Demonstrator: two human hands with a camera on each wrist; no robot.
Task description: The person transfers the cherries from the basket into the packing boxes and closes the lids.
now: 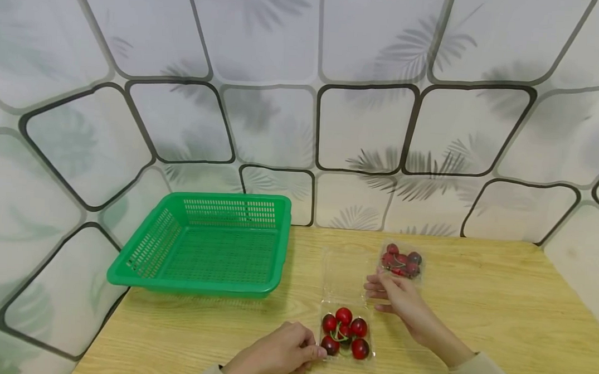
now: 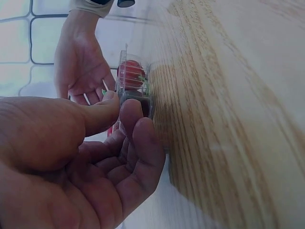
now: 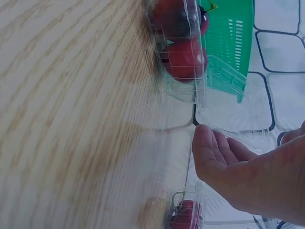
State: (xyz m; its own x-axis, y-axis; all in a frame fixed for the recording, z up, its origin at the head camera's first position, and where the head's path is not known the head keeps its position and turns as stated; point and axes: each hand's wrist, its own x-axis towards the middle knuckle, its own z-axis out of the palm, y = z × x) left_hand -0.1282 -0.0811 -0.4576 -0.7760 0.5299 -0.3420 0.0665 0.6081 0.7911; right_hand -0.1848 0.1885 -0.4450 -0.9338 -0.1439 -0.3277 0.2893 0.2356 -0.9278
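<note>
Cherries [image 1: 345, 331], seemingly five, glossy red, in clear clamshell [image 1: 347, 300].

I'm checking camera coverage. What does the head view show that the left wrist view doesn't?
Only the head view shows the green basket, the second cherry box farther back, and the open box's lid lying flat. Only the left wrist view shows the left hand's thumb and fingers up close at the box's edge. Both show the open cherry box, the left hand, the right hand and the wooden table.
</note>
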